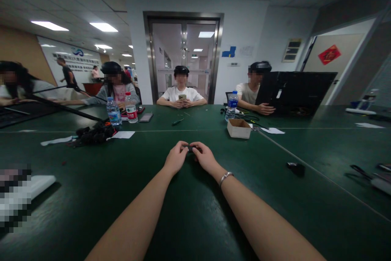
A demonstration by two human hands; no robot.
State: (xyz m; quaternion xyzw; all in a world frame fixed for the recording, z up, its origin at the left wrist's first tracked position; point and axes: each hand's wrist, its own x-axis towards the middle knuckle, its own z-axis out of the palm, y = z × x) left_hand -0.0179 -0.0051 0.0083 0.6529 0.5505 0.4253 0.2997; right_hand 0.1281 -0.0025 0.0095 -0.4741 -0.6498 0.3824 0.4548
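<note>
Both my arms reach forward over the dark green table (131, 179). Between my fingertips is a small black object (191, 148), mostly covered, and its kind does not show. My left hand (177, 157) pinches its left end with thumb and fingers. On the other end, the thumb and fingers of my right hand (205, 157) are closed as well. A silver bracelet (226, 178) circles my right wrist. The two hands are close together, just above or on the tabletop.
An open cardboard box (239, 129) stands ahead on the right beside a water bottle (232, 104). Two bottles (114, 112) and tangled black gear (94, 134) are ahead on the left. A screwdriver (177, 122) lies farther off. A co-worker holds a large black panel (299, 94).
</note>
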